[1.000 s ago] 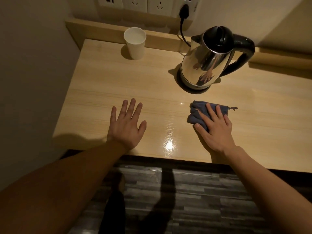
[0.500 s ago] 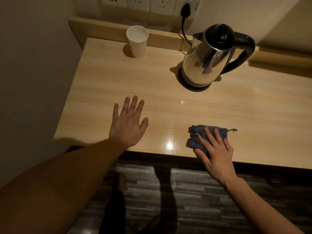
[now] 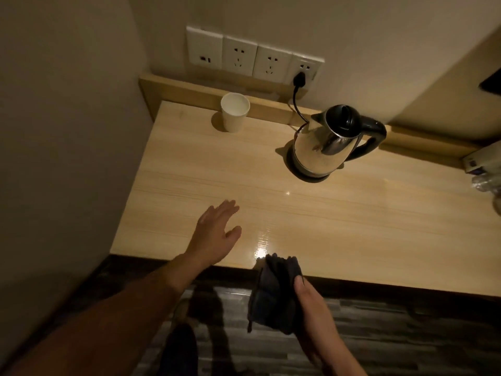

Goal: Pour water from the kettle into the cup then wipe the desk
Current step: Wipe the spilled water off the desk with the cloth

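Head view, your right hand gripping the dark cloth just off the desk's near edge, your left hand flat with fingers spread near the near-left corner, white cup at the far-left corner, kettle on its base along the far edge, plugged in.

Head view, steep downward over desk.

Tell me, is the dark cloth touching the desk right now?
Cannot tell. In the head view the cloth hangs from the right hand in front of the desk, its top overlapping the desk's front edge, so contact is unclear.
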`<action>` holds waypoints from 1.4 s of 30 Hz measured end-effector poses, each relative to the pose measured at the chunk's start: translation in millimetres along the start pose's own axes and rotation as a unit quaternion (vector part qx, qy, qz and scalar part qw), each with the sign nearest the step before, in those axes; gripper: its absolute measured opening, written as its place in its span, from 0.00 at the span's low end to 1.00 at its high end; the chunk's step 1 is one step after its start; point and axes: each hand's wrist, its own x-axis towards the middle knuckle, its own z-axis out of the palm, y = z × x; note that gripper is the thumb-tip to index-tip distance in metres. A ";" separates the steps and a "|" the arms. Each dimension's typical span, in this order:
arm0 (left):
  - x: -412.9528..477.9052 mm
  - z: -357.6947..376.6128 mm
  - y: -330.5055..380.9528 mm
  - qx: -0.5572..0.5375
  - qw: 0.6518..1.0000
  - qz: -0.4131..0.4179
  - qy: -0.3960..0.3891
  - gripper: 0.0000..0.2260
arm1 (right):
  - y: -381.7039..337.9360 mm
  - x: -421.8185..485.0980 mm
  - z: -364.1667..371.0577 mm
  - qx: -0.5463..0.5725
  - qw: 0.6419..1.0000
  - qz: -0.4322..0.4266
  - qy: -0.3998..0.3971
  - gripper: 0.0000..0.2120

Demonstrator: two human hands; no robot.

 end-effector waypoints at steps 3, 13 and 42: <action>-35.1 -24.0 22.6 -0.193 0.968 -0.129 -0.092 0.28 | -12.6 2.6 53.2 0.186 0.980 0.014 -0.061 0.30; -45.2 -128.6 61.8 -0.297 0.940 -0.166 0.032 0.12 | -53.3 51.3 172.5 0.092 0.995 -0.035 0.022 0.19; 221.4 -200.7 -54.2 -0.116 0.959 -0.175 0.190 0.12 | -149.6 337.9 250.3 -0.430 0.875 -0.187 0.120 0.05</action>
